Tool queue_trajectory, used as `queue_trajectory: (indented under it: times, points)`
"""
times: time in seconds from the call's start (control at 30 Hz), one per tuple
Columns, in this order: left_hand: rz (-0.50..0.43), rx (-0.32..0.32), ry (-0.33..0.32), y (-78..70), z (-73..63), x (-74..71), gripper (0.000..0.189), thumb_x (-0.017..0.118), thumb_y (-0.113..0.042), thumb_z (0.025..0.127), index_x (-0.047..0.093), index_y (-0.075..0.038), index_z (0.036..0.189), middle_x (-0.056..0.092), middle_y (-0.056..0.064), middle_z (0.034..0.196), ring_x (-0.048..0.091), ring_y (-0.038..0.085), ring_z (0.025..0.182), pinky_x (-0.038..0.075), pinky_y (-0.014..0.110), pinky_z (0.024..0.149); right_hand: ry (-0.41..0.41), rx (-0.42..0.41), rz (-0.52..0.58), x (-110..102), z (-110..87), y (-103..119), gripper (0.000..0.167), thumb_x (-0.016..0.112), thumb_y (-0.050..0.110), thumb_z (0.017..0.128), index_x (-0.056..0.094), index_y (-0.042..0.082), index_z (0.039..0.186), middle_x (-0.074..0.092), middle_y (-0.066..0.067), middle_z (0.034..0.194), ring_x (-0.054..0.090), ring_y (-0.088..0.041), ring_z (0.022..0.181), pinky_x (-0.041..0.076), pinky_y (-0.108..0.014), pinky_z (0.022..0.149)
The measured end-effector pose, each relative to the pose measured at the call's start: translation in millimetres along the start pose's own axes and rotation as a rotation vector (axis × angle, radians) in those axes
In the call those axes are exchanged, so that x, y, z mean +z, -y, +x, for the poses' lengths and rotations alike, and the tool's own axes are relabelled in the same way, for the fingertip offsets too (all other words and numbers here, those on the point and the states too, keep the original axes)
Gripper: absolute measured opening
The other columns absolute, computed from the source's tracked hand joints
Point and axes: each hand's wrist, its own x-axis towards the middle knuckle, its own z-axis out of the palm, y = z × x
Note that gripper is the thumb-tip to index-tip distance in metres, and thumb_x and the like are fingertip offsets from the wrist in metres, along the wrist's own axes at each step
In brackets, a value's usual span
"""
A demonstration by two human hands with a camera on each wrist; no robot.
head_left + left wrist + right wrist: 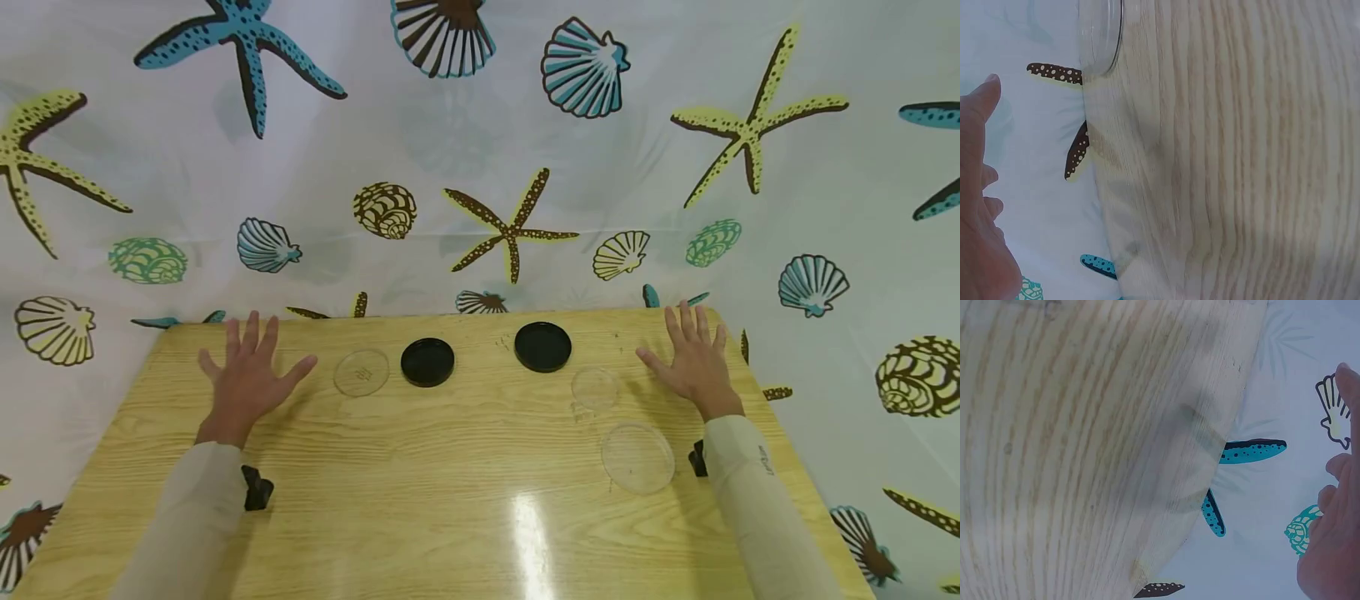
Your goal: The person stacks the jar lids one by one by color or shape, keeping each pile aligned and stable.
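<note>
My left hand (247, 379) is held over the left end of the wooden table, fingers spread, holding nothing. To the right of its thumb lies a clear round dish (362, 372), whose rim also shows at the top of the left wrist view. Beside that are two shallow black round lids (427, 362), the other black lid (543, 347) sitting farther right. My right hand (696, 362), also with spread fingers and nothing in it, is over the right end. Nearest to it are a small clear disc (595, 389) and a larger clear disc (638, 458).
A white cloth (330, 150) printed with starfish and shells hangs behind the table (405, 492) and along its sides. Black wrist devices (257, 488) show at both sleeves. Light glares off the front middle of the tabletop.
</note>
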Motion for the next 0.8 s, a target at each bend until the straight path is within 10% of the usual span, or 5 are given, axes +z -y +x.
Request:
queue_trajectory:
  times: [0.8]
  points:
    - [-0.067, 0.066, -0.031, -56.2, 33.3, 7.9, 0.1, 0.048, -0.07, 0.085, 0.012, -0.007, 0.153, 0.008, 0.018, 0.16, -0.007, 0.039, 0.147, -0.005, 0.079, 0.101, -0.007, -0.047, 0.117, -14, 15.2, 20, 0.095, 0.046, 0.062, 0.091, 0.002, 0.004, 0.153, 0.003, -0.02, 0.159, 0.005, -0.041, 0.146, 0.007, -0.064, 0.115]
